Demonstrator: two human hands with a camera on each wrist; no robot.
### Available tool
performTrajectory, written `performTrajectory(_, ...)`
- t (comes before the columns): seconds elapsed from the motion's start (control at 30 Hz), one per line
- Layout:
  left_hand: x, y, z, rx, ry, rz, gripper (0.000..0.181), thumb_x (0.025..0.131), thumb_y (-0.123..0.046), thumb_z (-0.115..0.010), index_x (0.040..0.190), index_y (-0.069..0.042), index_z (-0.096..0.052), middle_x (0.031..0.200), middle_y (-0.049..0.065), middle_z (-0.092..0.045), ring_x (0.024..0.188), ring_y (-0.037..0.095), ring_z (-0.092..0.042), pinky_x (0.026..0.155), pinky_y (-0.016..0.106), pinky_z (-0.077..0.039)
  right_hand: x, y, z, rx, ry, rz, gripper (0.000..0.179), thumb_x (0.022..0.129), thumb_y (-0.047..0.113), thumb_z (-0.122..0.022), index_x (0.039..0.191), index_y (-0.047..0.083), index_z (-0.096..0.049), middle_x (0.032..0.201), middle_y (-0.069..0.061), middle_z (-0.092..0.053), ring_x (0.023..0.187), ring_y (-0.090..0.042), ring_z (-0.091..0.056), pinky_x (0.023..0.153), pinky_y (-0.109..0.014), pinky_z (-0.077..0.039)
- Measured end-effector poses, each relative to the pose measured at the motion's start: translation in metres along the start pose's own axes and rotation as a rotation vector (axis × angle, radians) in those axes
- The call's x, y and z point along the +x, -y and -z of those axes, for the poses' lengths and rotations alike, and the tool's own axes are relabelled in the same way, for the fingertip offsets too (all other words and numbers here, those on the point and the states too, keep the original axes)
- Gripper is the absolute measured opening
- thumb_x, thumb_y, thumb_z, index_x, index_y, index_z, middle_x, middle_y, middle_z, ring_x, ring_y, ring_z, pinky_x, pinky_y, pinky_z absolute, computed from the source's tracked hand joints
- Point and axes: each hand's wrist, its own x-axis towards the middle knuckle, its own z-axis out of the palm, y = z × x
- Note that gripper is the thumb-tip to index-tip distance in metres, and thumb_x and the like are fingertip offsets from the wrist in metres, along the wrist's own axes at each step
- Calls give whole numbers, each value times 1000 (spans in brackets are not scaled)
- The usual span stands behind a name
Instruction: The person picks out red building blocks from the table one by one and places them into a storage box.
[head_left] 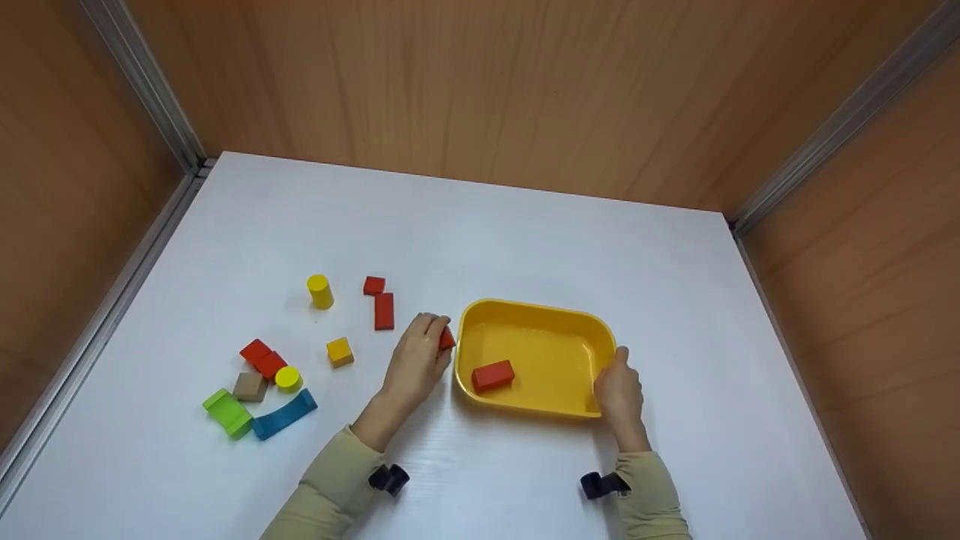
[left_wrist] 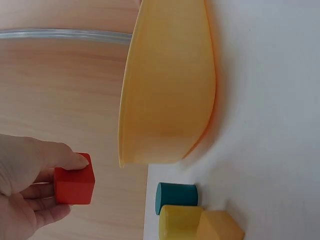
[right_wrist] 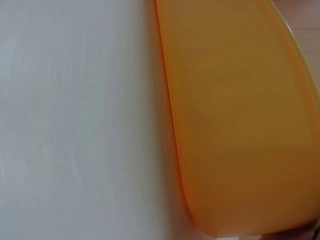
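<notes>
My left hand pinches a red wooden block between thumb and fingers. In the head view this hand is just outside the left rim of a yellow plastic tub, and it partly covers the block. At the tub's opposite end, my right hand grips the rim. One red rectangular block lies inside the tub, at its front left corner. The tub's outer wall fills much of the right wrist view, where hardly any of the right hand shows.
Left of the tub lie two red blocks, a yellow cylinder and an orange-yellow cube. Farther left is a cluster with a blue arch and a green block. A teal cylinder shows in the left wrist view. Wooden panels enclose the table.
</notes>
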Motion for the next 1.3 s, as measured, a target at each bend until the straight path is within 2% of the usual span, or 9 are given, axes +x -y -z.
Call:
performTrajectory(0.2, 7, -14, -8, -39, 30, -7, 40, 73, -4, -71, 109, 2, -56, 101, 10, -53, 93, 21, -51, 85, 30, -44, 1, 1, -1, 5, -6, 9, 31, 90, 5, -37, 119, -1, -30, 71, -14, -51, 54, -22, -49, 42, -29, -37)
performTrajectory(0.43, 16, -22, -23, -39, 61, -53, 38, 75, -3, -68, 110, 3, -54, 101, 10, -54, 92, 21, -50, 86, 30, -44, 1, 2, -1, -6, -23, 31, 28, 89, 4, -38, 116, -2, -32, 69, -14, -52, 53, -22, -50, 41, -29, -38)
performTrajectory(0.6, 21, -25, -36, 33, 104, -80, 34, 76, 0, -65, 107, 4, -54, 100, 13, -54, 90, 23, -52, 86, 31, -44, 1, 2, -1, 5, -8, 24, 29, 90, 5, -37, 118, -2, -30, 69, -14, -52, 51, -21, -49, 40, -27, -37)
performTrajectory(0.77, 28, -25, -49, 98, 143, -101, 13, 79, 4, -59, 91, 0, -57, 90, 10, -54, 81, 20, -51, 79, 28, -46, 2, 2, -2, 9, 6, 0, 29, 91, 6, -36, 118, -1, -30, 71, -14, -52, 53, -21, -48, 41, -27, -37)
performTrajectory(0.83, 30, -26, -54, 132, 165, -108, 10, 80, 5, -57, 89, -1, -57, 88, 9, -54, 79, 19, -50, 77, 28, -47, 1, 2, -1, 8, 9, -4, 29, 91, 6, -36, 119, -1, -30, 71, -14, -52, 53, -21, -48, 42, -27, -37)
performTrajectory(1.03, 35, -28, -65, 272, 269, -114, 22, 79, 2, -62, 100, 2, -57, 90, 11, -56, 80, 20, -51, 79, 27, -47, 0, 0, 0, 11, 5, 2, 30, 91, 5, -37, 118, -1, -30, 72, -14, -51, 54, -22, -48, 42, -28, -37)
performTrajectory(1.13, 38, -28, -69, 323, 324, -104, 23, 78, 0, -64, 100, 1, -58, 86, 11, -55, 76, 20, -49, 76, 26, -47, 0, 0, 0, 8, 2, 3, 30, 90, 5, -37, 118, -1, -30, 73, -14, -51, 54, -22, -48, 43, -28, -37)
performTrajectory(1.3, 41, -26, -75, 394, 369, -82, 23, 78, -4, -65, 101, 1, -59, 84, 10, -55, 74, 20, -49, 74, 26, -47, 0, 0, 0, 8, -11, 22, 29, 90, 5, -39, 117, -2, -31, 73, -15, -52, 55, -22, -49, 42, -29, -38)
